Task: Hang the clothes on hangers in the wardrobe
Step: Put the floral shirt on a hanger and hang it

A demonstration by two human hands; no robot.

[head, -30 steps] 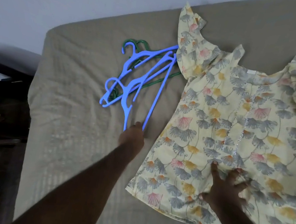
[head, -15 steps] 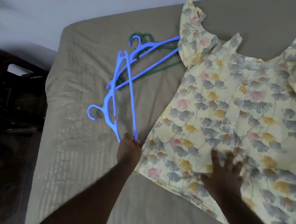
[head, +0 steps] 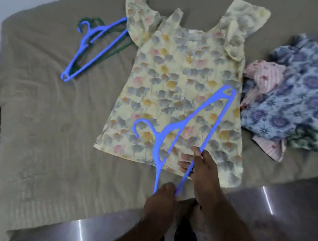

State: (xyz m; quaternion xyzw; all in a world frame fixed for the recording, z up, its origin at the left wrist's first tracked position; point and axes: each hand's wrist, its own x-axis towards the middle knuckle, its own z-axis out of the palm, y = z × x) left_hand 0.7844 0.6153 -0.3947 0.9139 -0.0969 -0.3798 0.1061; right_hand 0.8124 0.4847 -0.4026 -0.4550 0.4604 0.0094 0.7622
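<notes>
Blue hanger (head: 158, 141) now lifted over the floral dress (head: 181, 72), left hand (head: 159, 201) and right hand (head: 205, 174) both gripping it.

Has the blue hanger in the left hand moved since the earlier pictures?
Yes. The blue hanger has gone right from the hanger pile beside the floral dress to over its hem, held by left hand and right hand.

Dim, soft, motion-blurred, wide-angle edge distortion
</notes>
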